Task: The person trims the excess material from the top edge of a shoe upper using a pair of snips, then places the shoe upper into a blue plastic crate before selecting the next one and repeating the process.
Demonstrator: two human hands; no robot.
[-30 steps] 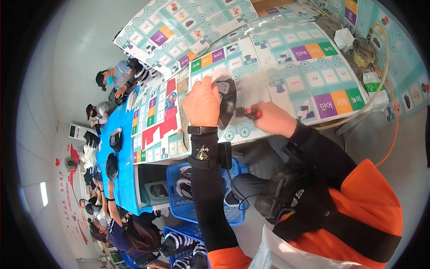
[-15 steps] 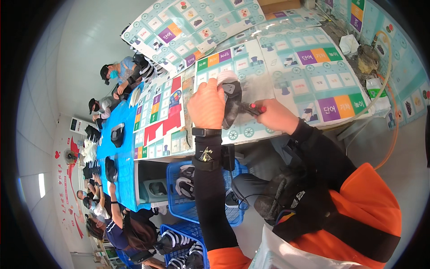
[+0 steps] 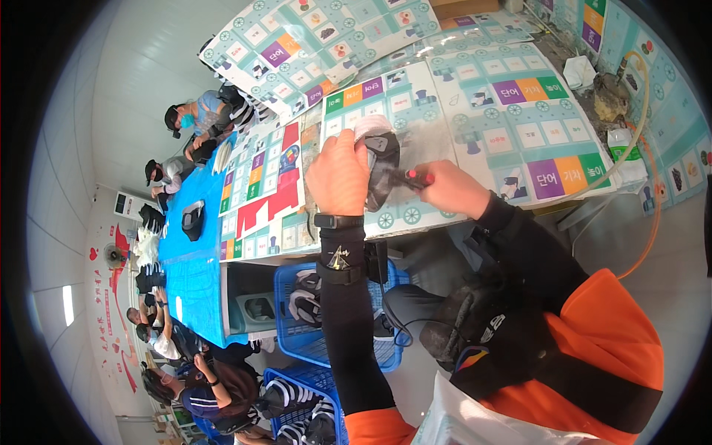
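At the near edge of the paper-covered worktable I hold a dark grey and black shoe (image 3: pixel 383 157) with a pale pink part at its far end. The fingers of my left hand (image 3: pixel 339 176) are closed round its left side. Just right of the shoe, my right hand (image 3: pixel 451 191) grips a dark hand tool with a red end (image 3: pixel 420 179). The tool's working end points at the shoe's side. Its kind is not clear, and I cannot tell whether it touches.
Printed sheets (image 3: pixel 512 133) cover the table. A pale hose (image 3: pixel 639 111) and an orange hose (image 3: pixel 656 185) hang at right. Left, a dark shoe (image 3: pixel 193 220) sits on a blue-covered table (image 3: pixel 194 278). Blue baskets (image 3: pixel 297 347) with shoes stand below. Several co-workers sit beyond.
My hands, the shoe and the tool have shifted slightly left. At the blue table, a co-worker's raised arm has come down, and the dark shoe near it is gone from its place.
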